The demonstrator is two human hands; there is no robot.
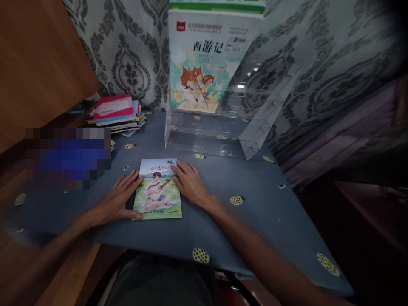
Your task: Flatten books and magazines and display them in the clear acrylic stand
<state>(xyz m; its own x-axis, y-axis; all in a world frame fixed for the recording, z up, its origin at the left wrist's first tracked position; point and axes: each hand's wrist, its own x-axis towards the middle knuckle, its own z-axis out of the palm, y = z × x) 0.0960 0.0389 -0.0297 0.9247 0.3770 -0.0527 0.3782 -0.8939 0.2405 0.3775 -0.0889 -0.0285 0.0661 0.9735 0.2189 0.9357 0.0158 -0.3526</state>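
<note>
A thin paperback book [158,193] lies face up on the cloth-covered table, its cover showing a figure in white playing a guitar on grass. Along its left edge rests my left hand [117,199], fingers stretched out, with the thumb at the lower left corner. My right hand [190,182] lies at the upper right edge, its fingers spread and their tips touching the cover. Both hands are open and flat, one on each side of the book, and neither is wrapped round it.
Behind the book stands a clear acrylic rack [204,142] holding a large book [204,63] upright. A pile of books [114,111] sits at the back left, near a blurred-out blue patch [72,155]. Patterned wall covering [130,68] rises behind the blue tablecloth [255,221].
</note>
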